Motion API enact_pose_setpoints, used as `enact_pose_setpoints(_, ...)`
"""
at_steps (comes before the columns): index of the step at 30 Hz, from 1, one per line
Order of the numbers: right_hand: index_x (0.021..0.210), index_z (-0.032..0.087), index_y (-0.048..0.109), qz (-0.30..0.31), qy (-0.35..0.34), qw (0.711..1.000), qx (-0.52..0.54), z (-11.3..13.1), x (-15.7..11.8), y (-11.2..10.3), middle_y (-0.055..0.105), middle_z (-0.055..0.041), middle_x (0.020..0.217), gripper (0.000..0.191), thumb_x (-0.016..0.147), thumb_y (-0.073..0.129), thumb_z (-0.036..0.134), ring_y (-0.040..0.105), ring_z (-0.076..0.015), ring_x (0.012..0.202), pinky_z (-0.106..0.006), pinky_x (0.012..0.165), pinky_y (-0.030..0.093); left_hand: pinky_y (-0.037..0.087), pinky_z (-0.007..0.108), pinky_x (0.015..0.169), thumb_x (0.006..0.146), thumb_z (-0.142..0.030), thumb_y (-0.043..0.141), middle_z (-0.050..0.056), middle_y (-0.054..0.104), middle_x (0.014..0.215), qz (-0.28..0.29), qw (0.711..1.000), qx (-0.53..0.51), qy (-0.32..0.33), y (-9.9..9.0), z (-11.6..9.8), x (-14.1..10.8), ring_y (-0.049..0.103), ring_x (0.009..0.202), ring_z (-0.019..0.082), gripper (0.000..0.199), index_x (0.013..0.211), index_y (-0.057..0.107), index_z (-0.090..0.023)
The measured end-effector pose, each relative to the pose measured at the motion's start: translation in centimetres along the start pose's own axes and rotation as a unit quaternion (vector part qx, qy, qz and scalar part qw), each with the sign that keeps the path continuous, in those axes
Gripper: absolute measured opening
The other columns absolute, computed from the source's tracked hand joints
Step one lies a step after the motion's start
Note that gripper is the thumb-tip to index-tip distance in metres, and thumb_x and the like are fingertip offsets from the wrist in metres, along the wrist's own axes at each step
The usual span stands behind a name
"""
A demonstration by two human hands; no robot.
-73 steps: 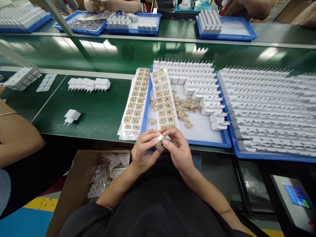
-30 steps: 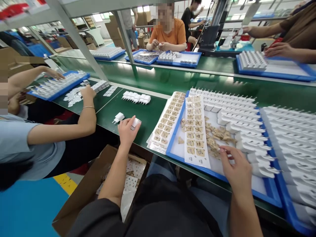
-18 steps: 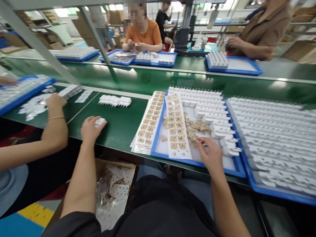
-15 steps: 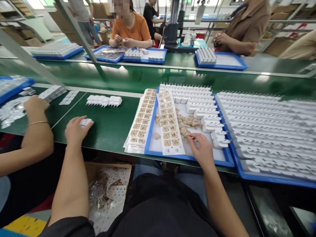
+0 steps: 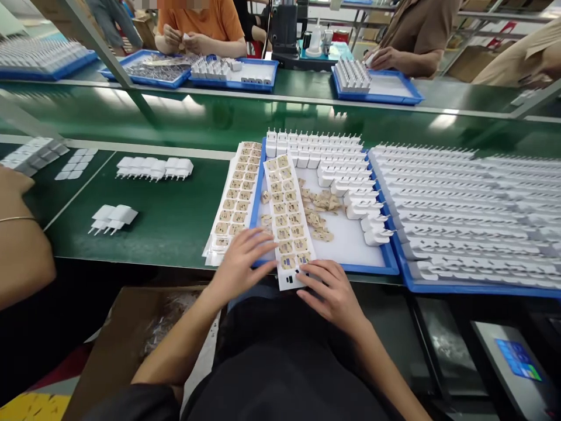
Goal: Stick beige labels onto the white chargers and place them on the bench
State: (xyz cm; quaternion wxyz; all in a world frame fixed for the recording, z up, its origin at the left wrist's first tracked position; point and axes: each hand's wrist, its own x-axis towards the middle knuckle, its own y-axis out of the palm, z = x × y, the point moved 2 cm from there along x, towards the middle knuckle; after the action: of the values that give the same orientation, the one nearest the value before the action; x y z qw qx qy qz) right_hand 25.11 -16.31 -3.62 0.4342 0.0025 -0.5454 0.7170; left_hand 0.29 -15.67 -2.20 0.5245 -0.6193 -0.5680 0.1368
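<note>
Head view shows the sticker sheet [image 5: 287, 225] lying aslant over the blue tray [image 5: 368, 269], its lower end reaching beyond the near rim. The left hand [image 5: 243, 260] has an open grip, fingers spread, their tips at the sheet's left edge. The right hand [image 5: 331, 291] is at its lower right corner; whether this grip closes on it, I cannot tell. Brown scraps [image 5: 324, 200] lie beside the sheet; two white plugs [image 5: 121, 216] rest leftward on the tabletop [image 5: 175, 225].

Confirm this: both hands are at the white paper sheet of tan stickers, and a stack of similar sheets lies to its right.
Wrong side: the stack of similar sheets lies left of the white paper sheet of tan stickers, as the head view shows. The rest stands.
</note>
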Motion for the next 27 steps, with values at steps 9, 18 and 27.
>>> enact_pose_setpoints(9,0.110,0.021,0.070,-0.067,0.101,0.991,-0.058,-0.3,1.3,0.5,0.071,-0.0077,0.094,0.017,0.094,0.064,0.021,0.061,-0.0231,0.089,-0.039,0.079,0.047,0.033,0.051,0.117,0.096,-0.040,0.059,0.003,0.069,0.132,0.053,0.997,0.049,0.040,4.1,-1.9,-0.6,0.054,0.132,0.028,0.037,0.130,0.063,-0.026)
enact_pose_setpoints(18,0.097,0.027,0.071,-0.051,0.083,0.995,0.000,-0.5,1.6,0.9,0.074,-0.0044,0.094,0.011,0.095,0.062,0.021,0.062,-0.0232,0.089,-0.041,0.080,0.045,0.021,0.055,0.123,0.097,-0.046,0.054,0.006,0.062,0.142,0.119,0.992,0.027,0.015,3.7,-2.0,-0.2,0.052,0.136,0.029,0.045,0.138,0.057,-0.029)
enact_pose_setpoints(27,0.093,0.023,0.065,-0.180,0.200,0.918,0.291,-3.5,-0.3,-2.5,0.065,-0.0054,0.087,0.007,0.095,0.060,0.027,0.063,-0.0211,0.084,-0.037,0.076,0.053,0.023,0.058,0.120,0.092,-0.060,0.053,0.009,0.058,0.145,0.157,0.987,0.008,0.031,2.2,-2.4,3.4,0.046,0.138,0.034,0.057,0.140,0.054,-0.029)
